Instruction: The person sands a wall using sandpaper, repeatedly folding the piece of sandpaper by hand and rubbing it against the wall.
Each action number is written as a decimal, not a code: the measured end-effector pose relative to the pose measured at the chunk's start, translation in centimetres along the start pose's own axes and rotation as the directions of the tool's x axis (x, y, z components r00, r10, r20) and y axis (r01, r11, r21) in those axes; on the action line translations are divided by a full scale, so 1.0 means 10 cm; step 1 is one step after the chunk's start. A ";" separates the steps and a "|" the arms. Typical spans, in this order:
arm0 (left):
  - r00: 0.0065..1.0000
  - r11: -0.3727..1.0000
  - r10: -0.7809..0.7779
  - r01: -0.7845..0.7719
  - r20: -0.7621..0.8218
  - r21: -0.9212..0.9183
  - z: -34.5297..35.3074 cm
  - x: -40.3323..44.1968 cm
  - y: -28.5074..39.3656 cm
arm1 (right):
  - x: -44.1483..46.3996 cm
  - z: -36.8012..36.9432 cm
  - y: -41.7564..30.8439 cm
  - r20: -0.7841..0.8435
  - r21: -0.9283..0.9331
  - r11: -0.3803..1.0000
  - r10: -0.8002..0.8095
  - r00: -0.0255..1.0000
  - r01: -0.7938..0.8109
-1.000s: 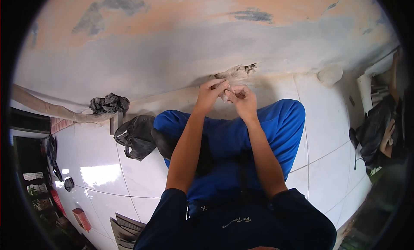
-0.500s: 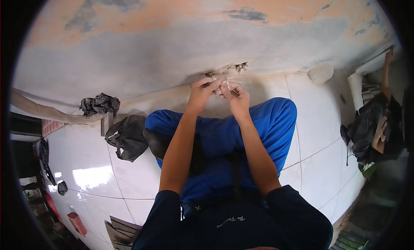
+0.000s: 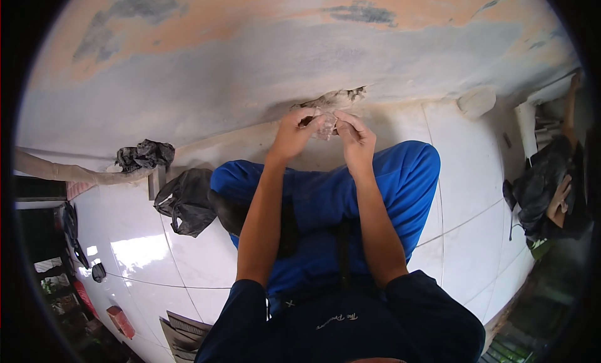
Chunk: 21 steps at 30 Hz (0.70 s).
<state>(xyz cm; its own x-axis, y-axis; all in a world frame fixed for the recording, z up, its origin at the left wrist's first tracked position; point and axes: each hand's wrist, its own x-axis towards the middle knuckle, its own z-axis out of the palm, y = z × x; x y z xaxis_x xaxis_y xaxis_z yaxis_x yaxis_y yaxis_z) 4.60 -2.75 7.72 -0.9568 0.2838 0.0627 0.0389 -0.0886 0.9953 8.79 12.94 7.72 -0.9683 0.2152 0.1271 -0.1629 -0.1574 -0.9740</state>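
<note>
A small clear, crinkled plastic piece (image 3: 325, 126) is held between my two hands, close to the base of the wall. My left hand (image 3: 295, 132) grips its left side between thumb and fingers. At its right edge, my right hand (image 3: 357, 138) pinches it with bent fingers. Just beyond the hands, a rough broken hole (image 3: 338, 99) runs along the foot of the grey and orange wall (image 3: 250, 69). What the plastic contains, if anything, is too small to tell.
A crumpled black cloth or bag (image 3: 145, 155) and a black plastic bag (image 3: 188, 201) lie to the left. A red block (image 3: 120, 322) and cardboard (image 3: 183, 333) are lower left. Another person (image 3: 548, 181) is at the far right, near a pale lump (image 3: 477, 102).
My hands have moved slightly apart, with the plastic piece now more visible between them. The camera view has shifted a little. The other person's arm remains stretched toward the wall.
</note>
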 end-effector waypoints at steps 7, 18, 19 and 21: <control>0.989 0.991 -0.133 0.133 0.062 0.006 -0.01 -0.02 0.12 | 0.00 0.03 -0.02 0.035 0.093 0.994 0.057 0.998 -0.060; 0.964 0.979 -0.205 0.204 0.171 0.019 -0.05 -0.02 0.15 | 0.00 0.06 0.04 -0.037 0.194 0.980 0.041 0.999 -0.033; 0.966 0.979 -0.204 0.202 0.161 0.031 -0.04 -0.03 0.14 | -0.01 0.05 0.04 -0.032 0.220 0.975 0.041 0.999 -0.033; 0.967 0.974 -0.209 0.219 0.145 -0.056 -0.01 -0.04 0.10 | -0.02 0.04 0.05 -0.015 0.195 0.979 0.060 0.998 -0.055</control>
<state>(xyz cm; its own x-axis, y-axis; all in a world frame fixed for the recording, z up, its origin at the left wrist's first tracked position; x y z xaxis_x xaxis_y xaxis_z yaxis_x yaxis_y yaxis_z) 5.04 -3.03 8.68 -0.8918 0.4313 -0.1367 -0.1874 -0.0772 0.9792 8.79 12.47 7.30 -0.9732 0.2202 0.0660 -0.1427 -0.3536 -0.9245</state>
